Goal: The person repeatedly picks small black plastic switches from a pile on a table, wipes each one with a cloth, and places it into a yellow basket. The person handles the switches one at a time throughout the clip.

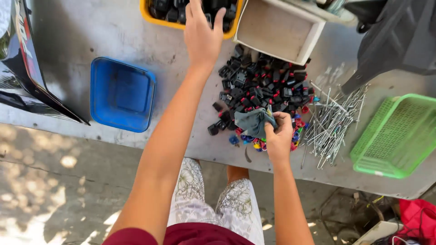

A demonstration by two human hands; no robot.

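My left hand reaches far forward over the yellow tray of black plastic parts, fingers spread at its rim; whether it holds a part is hidden. My right hand is closed on a grey-green cloth at the near side of a heap of small black and red plastic parts on the grey table. A few coloured bits lie just under the hand.
An empty blue tub sits left. A white box stands behind the heap. Several thin metal rods lie right of the heap, then a green mesh basket. A dark machine part is at far right.
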